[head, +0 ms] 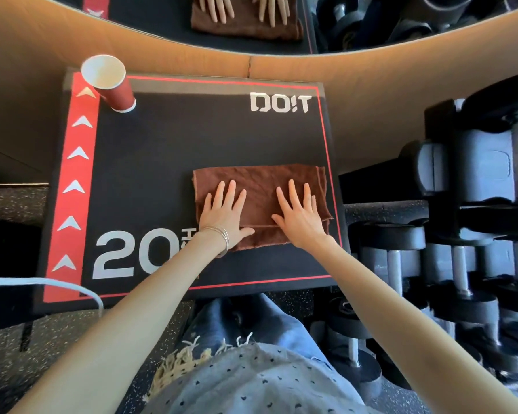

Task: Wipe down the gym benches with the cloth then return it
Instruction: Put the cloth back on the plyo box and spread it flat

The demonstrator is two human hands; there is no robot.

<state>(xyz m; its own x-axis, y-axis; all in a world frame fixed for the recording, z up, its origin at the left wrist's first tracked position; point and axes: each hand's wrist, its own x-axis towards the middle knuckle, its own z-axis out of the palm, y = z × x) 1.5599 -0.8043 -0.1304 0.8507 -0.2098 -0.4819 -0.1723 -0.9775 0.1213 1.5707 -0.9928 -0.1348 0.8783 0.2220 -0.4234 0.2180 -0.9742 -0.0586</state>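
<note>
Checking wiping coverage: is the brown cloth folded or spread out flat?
Folded. The brown cloth shows stacked layer edges at its right side and front; left hand and right hand press flat on it.

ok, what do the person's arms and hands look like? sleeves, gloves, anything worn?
No sleeves in view: left arm and right arm are uncovered up to the frame edge. No gloves on the left hand or right hand, and no rings that I can see. Thin silver bangles sit on the left wrist; the right wrist has nothing on it.
</note>
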